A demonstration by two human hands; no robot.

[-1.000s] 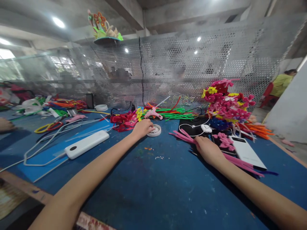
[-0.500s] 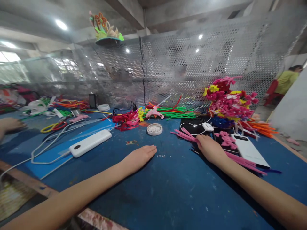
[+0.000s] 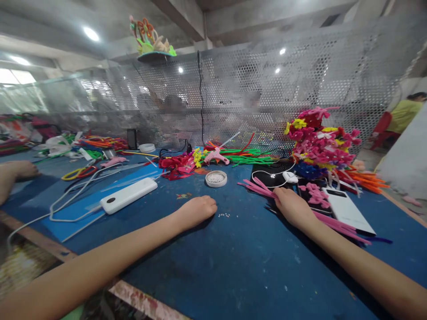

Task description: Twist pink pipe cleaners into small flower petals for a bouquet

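Note:
My left hand (image 3: 196, 210) rests on the blue table (image 3: 240, 266) with its fingers curled under into a loose fist; what is inside, if anything, is hidden. A few tiny white beads (image 3: 223, 215) lie just to its right. A round white dish of beads (image 3: 215, 178) stands farther back. My right hand (image 3: 292, 205) is closed over a bundle of pink pipe cleaners (image 3: 258, 188) that runs under the palm and out along my forearm.
A white power bank (image 3: 128, 195) with its cable lies at the left and a white flat device (image 3: 347, 211) at the right. Farther back are a pink glue gun (image 3: 216, 156), green pipe cleaners (image 3: 253, 158) and a heap of pipe-cleaner flowers (image 3: 316, 142). Another person's hand (image 3: 15, 172) rests at the far left.
My left hand came back from the bead dish to the table in front of it, lay flat, then curled its fingers under. My right hand stayed on the pink pipe cleaners.

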